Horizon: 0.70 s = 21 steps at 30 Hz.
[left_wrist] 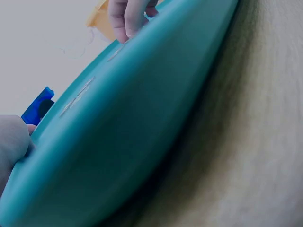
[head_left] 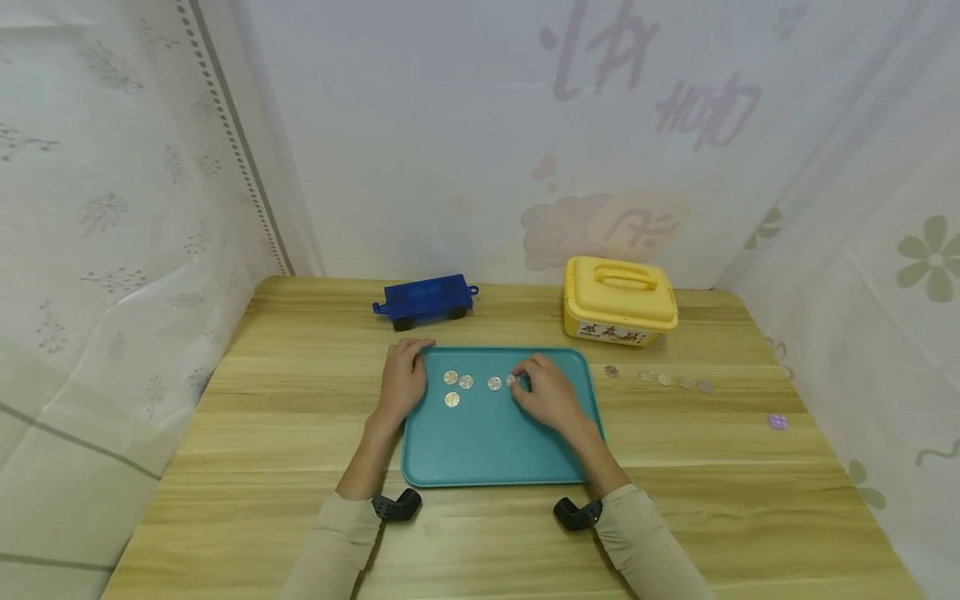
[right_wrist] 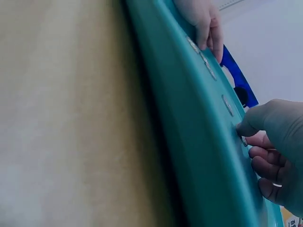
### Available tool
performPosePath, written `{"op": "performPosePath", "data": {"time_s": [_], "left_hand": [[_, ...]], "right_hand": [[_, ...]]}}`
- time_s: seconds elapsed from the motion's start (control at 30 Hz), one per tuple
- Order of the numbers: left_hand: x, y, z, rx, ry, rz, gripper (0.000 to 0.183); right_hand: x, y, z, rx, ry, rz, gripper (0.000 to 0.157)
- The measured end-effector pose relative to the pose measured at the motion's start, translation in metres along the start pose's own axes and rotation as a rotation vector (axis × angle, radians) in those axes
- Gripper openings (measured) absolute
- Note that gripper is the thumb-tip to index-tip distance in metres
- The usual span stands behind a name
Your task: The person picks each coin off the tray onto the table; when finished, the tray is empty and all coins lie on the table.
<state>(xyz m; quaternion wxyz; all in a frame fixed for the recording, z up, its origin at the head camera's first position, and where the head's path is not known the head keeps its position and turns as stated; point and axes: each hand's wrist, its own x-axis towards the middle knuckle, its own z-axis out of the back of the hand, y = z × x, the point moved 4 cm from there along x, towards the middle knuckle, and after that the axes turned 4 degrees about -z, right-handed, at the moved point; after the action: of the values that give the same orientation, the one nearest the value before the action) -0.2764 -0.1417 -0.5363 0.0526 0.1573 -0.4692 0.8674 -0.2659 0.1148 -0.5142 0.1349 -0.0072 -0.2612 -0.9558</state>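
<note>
My right hand (head_left: 551,392) is over the upper right part of a teal tray (head_left: 495,450). Its thumb and index finger pinch a silvery coin (head_left: 512,380) low at the tray surface; the right wrist view shows this coin (right_wrist: 244,141) between the fingertips. Left of it a coin (head_left: 494,383) lies flat in the same row. Further left are a coin (head_left: 466,382), another coin (head_left: 450,377) and, below that one, a third coin (head_left: 452,400). My left hand (head_left: 401,379) holds the tray's upper left corner, thumb and index finger about the rim.
Behind the tray stands a blue toy wagon (head_left: 427,300) with dark wheels. A yellow lidded box (head_left: 618,300) with a handle is at the back right. Right of the tray lie a darker coin (head_left: 612,371) and several coins (head_left: 665,379) in a row. A small purple block (head_left: 777,422) lies further right.
</note>
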Motion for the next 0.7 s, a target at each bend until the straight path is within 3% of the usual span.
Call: {"op": "performPosePath", "data": {"time_s": [0.17, 0.37, 0.7], "left_hand": [[0.000, 0.001, 0.000, 0.001, 0.010, 0.006, 0.033], [0.001, 0.000, 0.000, 0.006, 0.003, -0.001, 0.034], [0.001, 0.000, -0.001, 0.011, -0.005, 0.003, 0.033]], "right_hand": [[0.001, -0.002, -0.004, 0.068, 0.011, -0.039, 0.020], [-0.003, -0.003, -0.006, 0.169, -0.058, 0.015, 0.012], [-0.014, -0.014, 0.003, 0.447, -0.109, 0.005, 0.006]]}}
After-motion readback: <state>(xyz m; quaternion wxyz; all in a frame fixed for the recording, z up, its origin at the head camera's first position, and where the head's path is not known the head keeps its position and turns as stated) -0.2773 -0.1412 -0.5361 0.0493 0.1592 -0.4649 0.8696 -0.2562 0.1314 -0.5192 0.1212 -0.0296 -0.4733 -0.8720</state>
